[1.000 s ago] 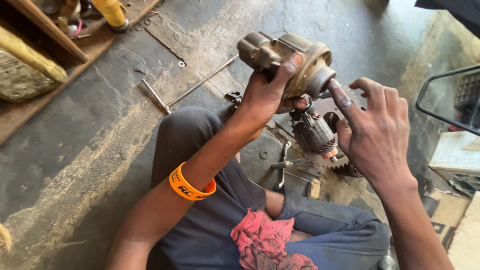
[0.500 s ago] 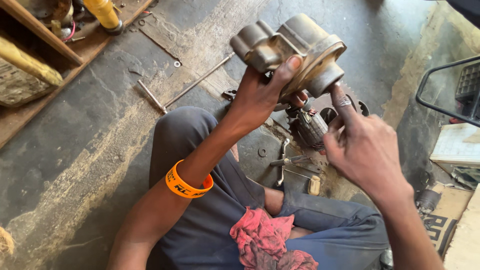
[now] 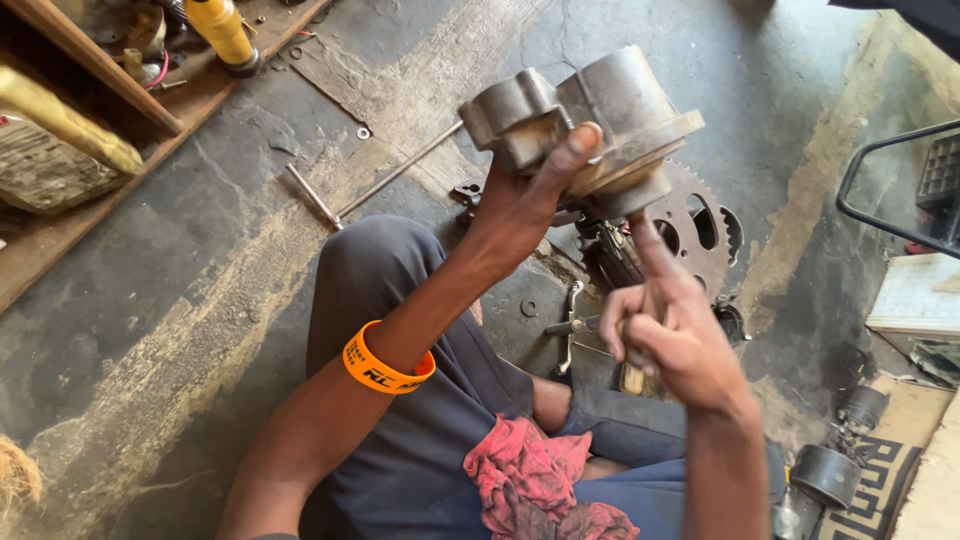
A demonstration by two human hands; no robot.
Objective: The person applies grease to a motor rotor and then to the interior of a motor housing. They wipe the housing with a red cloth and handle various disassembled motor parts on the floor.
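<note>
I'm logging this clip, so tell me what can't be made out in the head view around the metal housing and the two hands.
- Underside of the metal housing: faces away from the camera, and the left hand covers part of it.
- Right hand: its index finger points up at the housing; contact unclear.
- Toothed sprocket: partly hidden behind housing and finger.
- Black frame: cut off by the right edge.

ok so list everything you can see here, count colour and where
grey cast-metal housing: one, dull grey, held up at top centre
toothed steel sprocket: one, rusty grey, on the floor behind the housing
long metal T-rod: one, grey, floor at upper left
yellow plastic bottle: one, on the wooden ledge, top left
red cloth rag: one, on the lap
orange rubber wristband: one, left wrist
left hand: grips the housing
right hand: index finger up under the housing
</note>
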